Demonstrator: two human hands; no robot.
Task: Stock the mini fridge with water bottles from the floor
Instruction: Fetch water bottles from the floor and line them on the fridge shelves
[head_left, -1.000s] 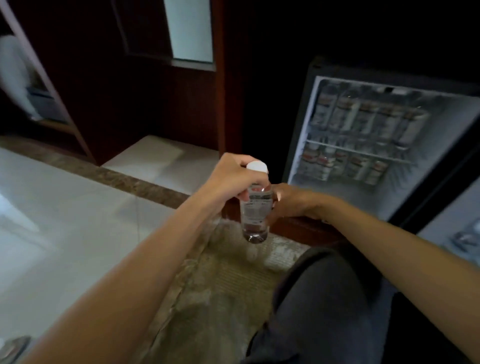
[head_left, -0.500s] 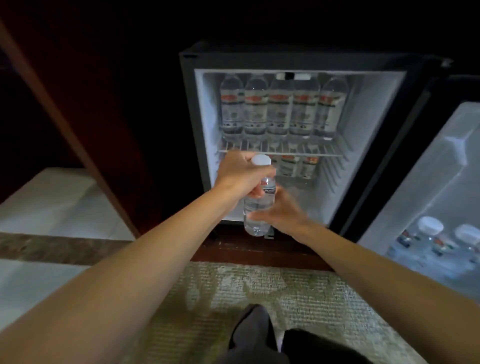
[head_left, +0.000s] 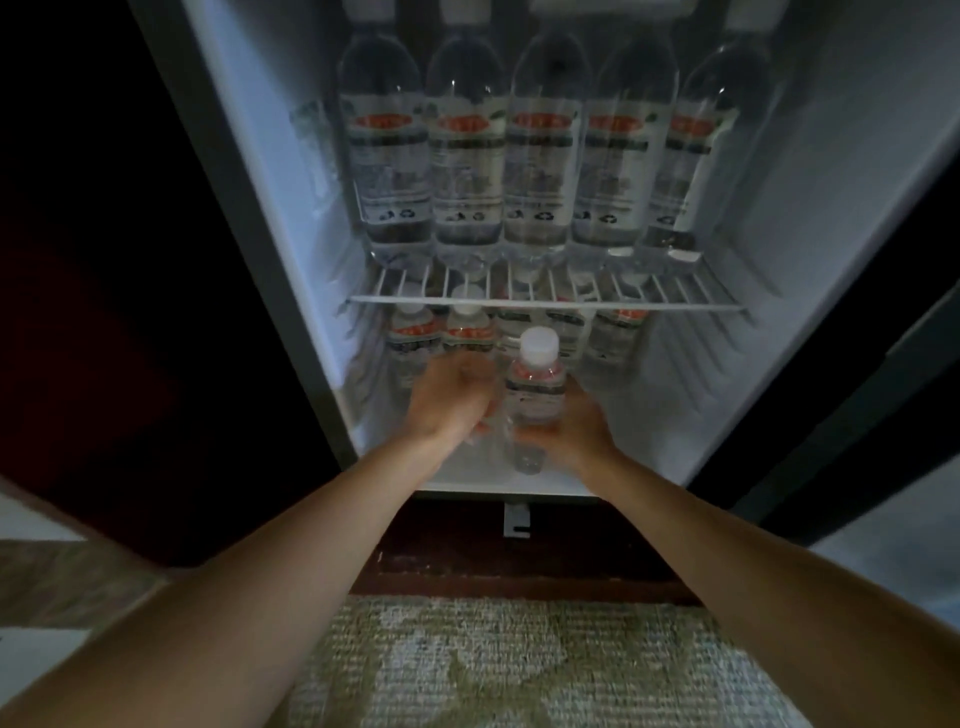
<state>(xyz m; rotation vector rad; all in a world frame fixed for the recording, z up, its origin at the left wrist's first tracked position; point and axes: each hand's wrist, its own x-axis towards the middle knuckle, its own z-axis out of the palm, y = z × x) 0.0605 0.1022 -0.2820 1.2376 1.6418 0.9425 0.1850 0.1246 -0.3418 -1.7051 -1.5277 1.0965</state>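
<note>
Nearest lies a patterned rug (head_left: 519, 665), below both wrists. The right hand (head_left: 576, 431) wraps the small water bottle (head_left: 535, 395) low on its body, thumb across the front, fingers hidden behind it. The bottle stands upright inside the mini fridge (head_left: 779, 260), white cap (head_left: 539, 344) above the fingers. The left hand (head_left: 447, 400) curls against the bottle's left side, too blurred to tell whether it grips. Beyond the fingertips stands a row of small bottles (head_left: 415, 332); over them, a wire shelf (head_left: 545, 302) carrying tall bottles (head_left: 543, 156).

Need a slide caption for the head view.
Right hand grips a small water bottle in the mini fridge, left hand alongside, below five large bottles on the wire shelf.
</note>
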